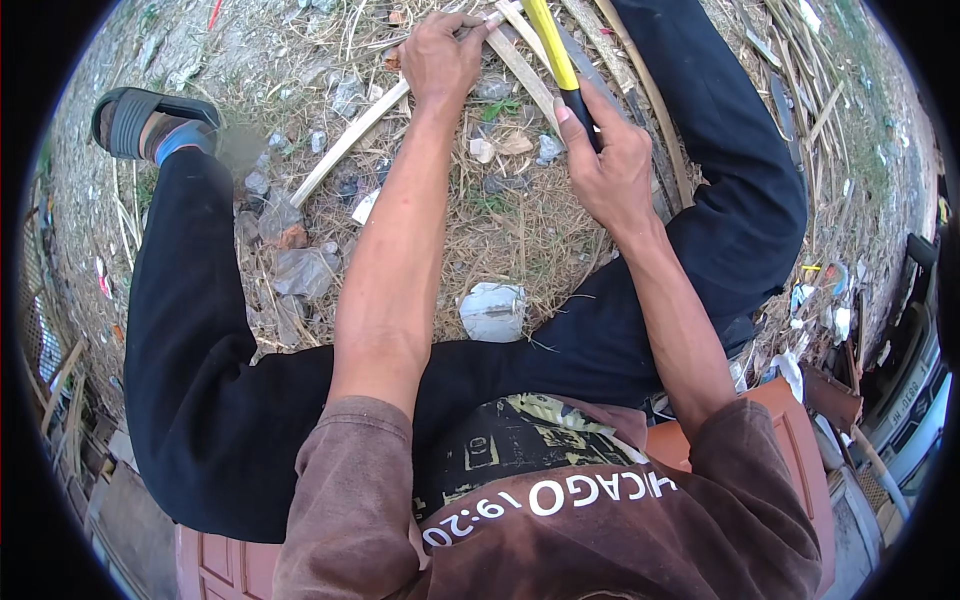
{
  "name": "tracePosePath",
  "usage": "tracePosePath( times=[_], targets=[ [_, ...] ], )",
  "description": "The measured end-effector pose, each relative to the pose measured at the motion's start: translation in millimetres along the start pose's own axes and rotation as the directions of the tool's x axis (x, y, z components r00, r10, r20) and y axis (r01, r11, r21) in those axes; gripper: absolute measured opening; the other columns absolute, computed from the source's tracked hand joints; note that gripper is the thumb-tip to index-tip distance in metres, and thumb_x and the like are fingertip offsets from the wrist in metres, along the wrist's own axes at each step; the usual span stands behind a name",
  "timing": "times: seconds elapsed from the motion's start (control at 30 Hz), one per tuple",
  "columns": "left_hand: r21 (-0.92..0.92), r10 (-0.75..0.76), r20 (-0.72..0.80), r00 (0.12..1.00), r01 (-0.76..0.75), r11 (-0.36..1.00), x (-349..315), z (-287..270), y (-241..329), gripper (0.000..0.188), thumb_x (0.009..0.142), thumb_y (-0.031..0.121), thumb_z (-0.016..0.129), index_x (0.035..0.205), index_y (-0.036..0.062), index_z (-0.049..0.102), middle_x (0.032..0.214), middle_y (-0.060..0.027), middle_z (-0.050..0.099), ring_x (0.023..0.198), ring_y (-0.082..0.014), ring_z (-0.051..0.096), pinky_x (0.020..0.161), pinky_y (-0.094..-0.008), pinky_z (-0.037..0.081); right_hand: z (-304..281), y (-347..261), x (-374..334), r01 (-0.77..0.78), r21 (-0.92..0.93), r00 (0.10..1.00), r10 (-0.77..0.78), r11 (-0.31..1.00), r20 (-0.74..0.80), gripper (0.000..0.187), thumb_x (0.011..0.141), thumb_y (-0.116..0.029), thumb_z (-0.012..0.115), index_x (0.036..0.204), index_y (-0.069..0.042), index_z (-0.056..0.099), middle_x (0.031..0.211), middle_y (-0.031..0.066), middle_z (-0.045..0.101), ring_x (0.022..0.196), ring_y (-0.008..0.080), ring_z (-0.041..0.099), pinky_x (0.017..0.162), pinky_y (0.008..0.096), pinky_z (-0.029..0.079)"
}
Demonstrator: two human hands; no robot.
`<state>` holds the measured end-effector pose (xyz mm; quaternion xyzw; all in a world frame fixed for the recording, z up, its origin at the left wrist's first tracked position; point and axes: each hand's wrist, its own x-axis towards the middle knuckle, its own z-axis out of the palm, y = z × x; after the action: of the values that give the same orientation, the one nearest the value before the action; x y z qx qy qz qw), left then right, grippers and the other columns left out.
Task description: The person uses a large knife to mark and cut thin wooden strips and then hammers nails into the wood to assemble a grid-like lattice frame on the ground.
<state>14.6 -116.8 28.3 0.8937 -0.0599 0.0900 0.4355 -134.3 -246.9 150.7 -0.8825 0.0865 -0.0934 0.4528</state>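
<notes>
Near the top of the head view, my left hand [440,62] is closed with its fingers pinched around pale wooden strips where they come together. One strip [345,150] slants down to the left from under the hand; another strip [522,75] runs down to the right beside it. My right hand [612,155] grips the black end of a tool handle [552,42], yellow further up, with the thumb laid along it. The tool's far end is cut off by the upper edge of the picture, so its head is hidden.
My legs in black trousers spread around the work spot, with a grey sandal [128,122] at the left. A pale flat stone-like piece [493,312] lies on dry grass. More thin strips [790,70] are scattered at the upper right. Beneath me is a reddish panel [790,430]; a vehicle [910,380] stands far right.
</notes>
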Motion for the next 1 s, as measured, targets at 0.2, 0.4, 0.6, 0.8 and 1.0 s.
tracePosePath(
  times=[0.2, 0.4, 0.6, 0.8, 1.0],
  targets=[
    [0.018, 0.031, -0.011, 0.999, -0.031, 0.999, 0, -1, -4, 0.026, 0.078, 0.032, 0.081, 0.091, 0.0097, 0.079, 0.083, -0.0048, 0.071, 0.078, -0.02, 0.067, 0.073, -0.0332, 0.05, 14, 22, 0, 0.013, -0.075, 0.999, -0.01, 0.997, 0.032, 0.031, 0.091, -0.008, 0.064, 0.119, 0.003, 0.061, 0.079, 0.0217, 0.067, 0.065, 0.0337, 0.068, 0.059, 0.0392, 0.051],
    [0.008, 0.064, -0.024, 0.998, -0.064, 0.998, 1, 3, -2, 0.025, 0.079, 0.031, 0.081, 0.09, 0.0095, 0.079, 0.082, -0.0044, 0.071, 0.076, -0.0198, 0.068, 0.072, -0.0319, 0.05, 12, 24, -3, 0.111, -0.013, 0.993, -0.112, 0.994, -0.037, 0.031, 0.09, -0.007, 0.065, 0.118, 0.004, 0.061, 0.077, 0.0218, 0.067, 0.064, 0.0341, 0.068, 0.059, 0.0401, 0.051],
    [0.004, 0.04, -0.013, 0.999, -0.04, 0.999, 1, 1, 2, 0.024, 0.08, 0.031, 0.079, 0.091, 0.01, 0.079, 0.081, -0.0046, 0.071, 0.074, -0.0205, 0.067, 0.071, -0.0334, 0.05, 4, 5, 2, 0.07, -0.016, 0.997, -0.07, 0.997, -0.034, 0.029, 0.093, -0.01, 0.063, 0.119, 0.003, 0.061, 0.08, 0.0206, 0.068, 0.066, 0.0328, 0.069, 0.06, 0.038, 0.052],
    [-0.087, -0.038, 0.019, 0.999, 0.039, 0.995, 2, 0, -3, 0.025, 0.078, 0.032, 0.08, 0.089, 0.0098, 0.078, 0.081, -0.0054, 0.071, 0.075, -0.0208, 0.067, 0.072, -0.0334, 0.05, 13, 14, 3, 0.011, -0.055, 0.998, -0.008, 0.998, 0.062, 0.028, 0.093, -0.011, 0.063, 0.118, 0.001, 0.061, 0.076, 0.0207, 0.066, 0.063, 0.0312, 0.068, 0.057, 0.0393, 0.05],
    [-0.089, -0.017, 0.034, 0.999, 0.02, 0.996, 1, 2, -3, 0.026, 0.079, 0.033, 0.08, 0.091, 0.01, 0.078, 0.08, -0.0049, 0.07, 0.074, -0.0206, 0.067, 0.07, -0.033, 0.05, 11, 24, -1, 0.013, -0.104, 0.999, -0.008, 0.994, 0.049, 0.028, 0.093, -0.011, 0.063, 0.118, 0.002, 0.061, 0.072, 0.0218, 0.065, 0.062, 0.0353, 0.067, 0.057, 0.0404, 0.05]
  ],
)
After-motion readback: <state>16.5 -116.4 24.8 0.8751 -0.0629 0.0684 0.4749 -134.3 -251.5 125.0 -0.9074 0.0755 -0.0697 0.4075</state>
